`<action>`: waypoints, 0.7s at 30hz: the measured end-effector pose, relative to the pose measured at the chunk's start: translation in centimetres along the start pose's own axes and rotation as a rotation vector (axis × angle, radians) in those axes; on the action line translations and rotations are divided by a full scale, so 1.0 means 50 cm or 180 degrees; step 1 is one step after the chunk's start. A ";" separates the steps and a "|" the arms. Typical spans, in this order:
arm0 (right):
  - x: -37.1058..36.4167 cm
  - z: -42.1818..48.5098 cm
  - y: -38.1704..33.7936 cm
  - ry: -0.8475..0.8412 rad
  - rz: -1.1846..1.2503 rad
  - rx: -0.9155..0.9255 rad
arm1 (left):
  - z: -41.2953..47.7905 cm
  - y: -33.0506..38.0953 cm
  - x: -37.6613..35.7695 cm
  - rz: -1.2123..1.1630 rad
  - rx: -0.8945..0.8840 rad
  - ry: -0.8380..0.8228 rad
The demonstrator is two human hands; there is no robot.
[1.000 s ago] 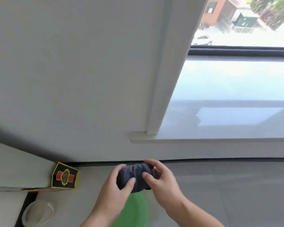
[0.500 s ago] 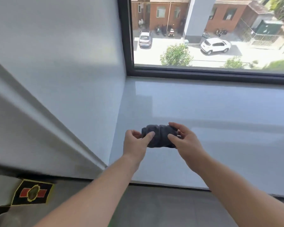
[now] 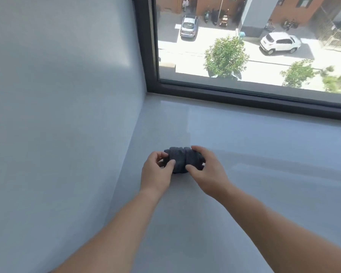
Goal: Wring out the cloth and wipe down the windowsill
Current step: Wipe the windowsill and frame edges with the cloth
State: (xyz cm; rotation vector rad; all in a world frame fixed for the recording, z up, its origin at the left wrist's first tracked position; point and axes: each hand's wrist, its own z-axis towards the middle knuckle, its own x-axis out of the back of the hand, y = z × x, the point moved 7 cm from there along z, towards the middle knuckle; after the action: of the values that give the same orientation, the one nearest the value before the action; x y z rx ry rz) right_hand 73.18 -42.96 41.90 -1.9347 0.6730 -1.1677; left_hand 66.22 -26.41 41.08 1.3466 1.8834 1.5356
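- The dark grey cloth is bunched into a short, wrinkled roll that lies crosswise between the two hands; each hand takes one end.
- The left hand grasps the roll's left end; its thumb presses the near face and its fingers curl round the end.
- The right hand grasps the right end; its fingers arch over the top of the roll and its thumb pinches in from the near side; the two thumbs sit close together on the cloth, apart from each other.
- Directly under the grip lies the pale, glossy windowsill; the roll is low over it; whether it touches the surface cannot be told.
- Just left of the grip the sill meets the pale side wall; the left hand is near that seam, not touching it.
- Beyond the grip, well away from the fingers, the dark window frame runs along the back edge of the sill; its upright stands farther back on the left.
- Past the frame, through the glass, a street lies far below; a silver car is straight beyond the cloth, a leafy tree sits a little right of that line, and a white car is farther right.
- Both bare forearms reach in from the near side and converge on the cloth.
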 end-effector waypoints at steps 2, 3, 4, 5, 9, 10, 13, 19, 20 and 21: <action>0.000 0.052 -0.002 -0.0021 -0.0100 0.0133 | 0.041 0.006 -0.008 -0.0096 -0.0002 0.0118; 0.001 0.075 -0.003 -0.0011 -0.0111 0.0181 | 0.061 0.007 -0.012 -0.0143 -0.0009 0.0181; 0.002 0.096 -0.004 0.0002 -0.0097 0.0221 | 0.081 0.010 -0.015 -0.0172 -0.0034 0.0236; 0.003 0.118 -0.006 0.0024 -0.0073 0.0259 | 0.101 0.015 -0.017 -0.0149 -0.0085 0.0292; 0.000 0.207 -0.028 0.0129 -0.0021 0.0431 | 0.181 0.052 -0.009 0.0226 -0.0527 0.0771; -0.004 0.229 -0.038 0.0152 -0.0001 0.0493 | 0.204 0.062 -0.006 0.0281 -0.0617 0.0871; -0.019 0.294 -0.066 0.0202 0.0072 0.0697 | 0.274 0.075 0.002 0.0325 -0.0674 0.1049; -0.019 0.360 -0.087 -0.0069 -0.0847 0.1302 | 0.274 0.058 -0.013 0.1381 -0.0953 0.0927; -0.021 0.361 -0.097 -0.0172 -0.1024 0.1558 | 0.254 0.041 -0.015 0.1768 -0.0998 0.0911; -0.028 0.361 -0.109 -0.0314 -0.1249 0.1857 | 0.232 0.019 -0.015 0.2165 -0.0972 0.0891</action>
State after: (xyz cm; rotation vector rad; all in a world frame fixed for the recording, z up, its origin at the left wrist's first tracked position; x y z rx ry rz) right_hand 89.00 -32.72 40.45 -1.6321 -0.1149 -1.3091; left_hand 75.81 -20.68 37.76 1.7954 1.2856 2.3277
